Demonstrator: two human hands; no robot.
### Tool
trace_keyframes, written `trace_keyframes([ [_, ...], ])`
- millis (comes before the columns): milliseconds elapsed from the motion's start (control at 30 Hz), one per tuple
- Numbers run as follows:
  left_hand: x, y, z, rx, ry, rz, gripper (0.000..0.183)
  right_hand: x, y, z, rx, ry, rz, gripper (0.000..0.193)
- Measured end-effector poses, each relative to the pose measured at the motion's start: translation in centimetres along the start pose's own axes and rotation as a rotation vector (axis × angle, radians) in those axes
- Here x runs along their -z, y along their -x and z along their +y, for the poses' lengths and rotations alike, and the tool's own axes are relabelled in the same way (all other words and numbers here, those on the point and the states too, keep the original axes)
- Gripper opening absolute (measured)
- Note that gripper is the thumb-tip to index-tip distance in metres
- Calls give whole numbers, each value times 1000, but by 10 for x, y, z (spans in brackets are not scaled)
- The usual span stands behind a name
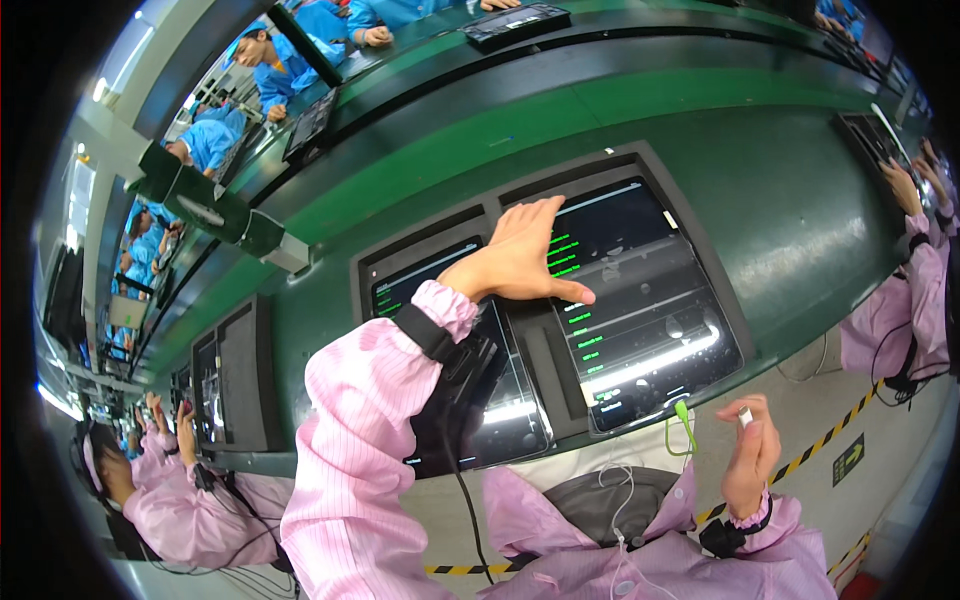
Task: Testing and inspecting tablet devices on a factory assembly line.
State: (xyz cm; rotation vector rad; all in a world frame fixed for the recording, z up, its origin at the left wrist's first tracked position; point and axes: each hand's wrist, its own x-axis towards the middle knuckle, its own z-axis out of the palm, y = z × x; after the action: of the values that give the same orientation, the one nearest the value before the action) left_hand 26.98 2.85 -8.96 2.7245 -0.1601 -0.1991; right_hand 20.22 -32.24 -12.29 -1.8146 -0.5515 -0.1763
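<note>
Two dark tablets lie side by side in a grey foam tray (pixel 570 405), their screens lit with lists of green text. My left hand (pixel 520 255) is over the left edge of the right tablet (pixel 640 290), fingers stretched out and thumb spread. The left forearm hides much of the left tablet (pixel 510 410). A bright green cable end (pixel 682 412) sits at the right tablet's lower edge. Off the bench's near edge, my right hand (pixel 752 465) has bent fingers closed around a small white piece (pixel 745 416), whose kind I cannot make out.
A green bench (pixel 780 230) carries the tray; another foam tray (pixel 240 375) stands to the left. A green post (pixel 215 210) rises at the far left. Co-workers in pink sit on both sides, others in blue across the line. Black wrist-strap cord (pixel 465 500) hangs below my left arm.
</note>
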Motion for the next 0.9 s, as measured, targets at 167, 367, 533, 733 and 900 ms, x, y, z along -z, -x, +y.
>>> trace_keyframes([
  [167, 9, 10, 2, 80, 354, 136, 111, -5, 4, -33, 180, -51, -180, 22],
  [367, 25, 74, -12, 239, 383, 254, 93, -58, 18, -61, -142, -351, -779, 20],
  [533, 31, 133, -51, 338, 129, 345, 86, -106, 27, -70, -290, -423, -1084, 23],
  [733, 21, 163, -86, 451, 230, 397, 82, -134, 31, -78, -398, -402, -1194, 30],
  [900, 14, 163, -94, 422, 290, 329, 84, -144, 32, -76, -411, -379, -1152, 29],
])
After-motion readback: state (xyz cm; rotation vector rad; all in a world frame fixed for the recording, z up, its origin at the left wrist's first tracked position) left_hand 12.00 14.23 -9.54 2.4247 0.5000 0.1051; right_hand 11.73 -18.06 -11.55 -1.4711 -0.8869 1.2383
